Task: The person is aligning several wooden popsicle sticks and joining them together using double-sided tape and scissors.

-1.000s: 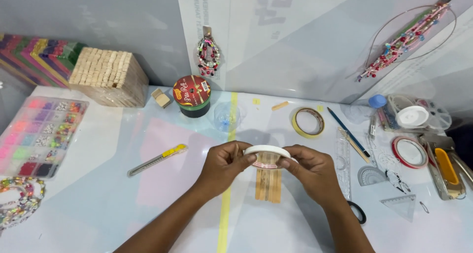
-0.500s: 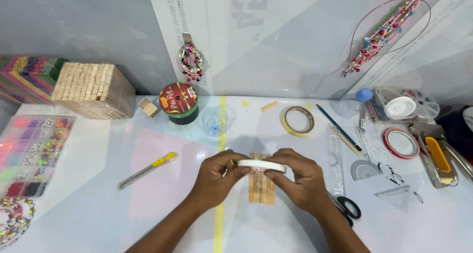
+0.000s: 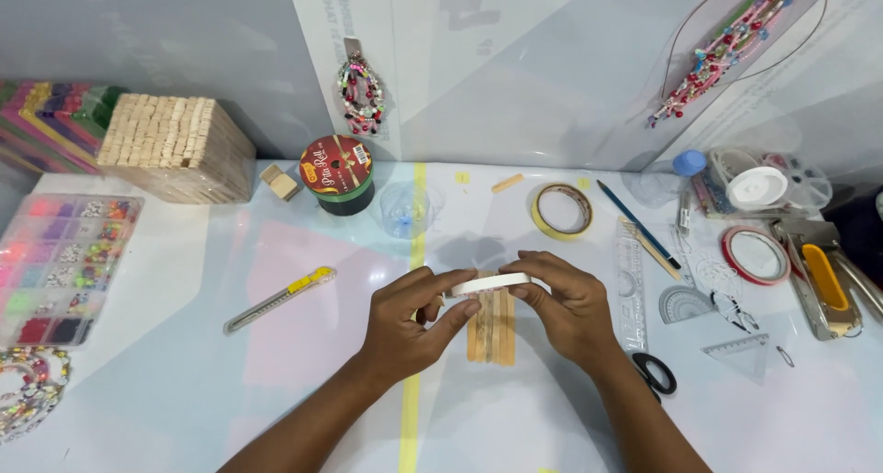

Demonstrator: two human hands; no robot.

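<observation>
Two hands pinch one flat white tape roll above the tabletop.
We hold its light, stiff rim: left hand gripping at nine o'clock, right hand at three, over pale wooden craft sticks.

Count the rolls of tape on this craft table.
3: white roll held between both hands, yellow roll behind them, red-edged roll far right. Others may be hidden.

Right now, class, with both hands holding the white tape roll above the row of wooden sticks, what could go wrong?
1. The left hand and right hand hold the white tape roll just over the loose wooden sticks; a nudge could knock them out of line.
2. The utility knife lies close by the left forearm and might be brushed.
</observation>
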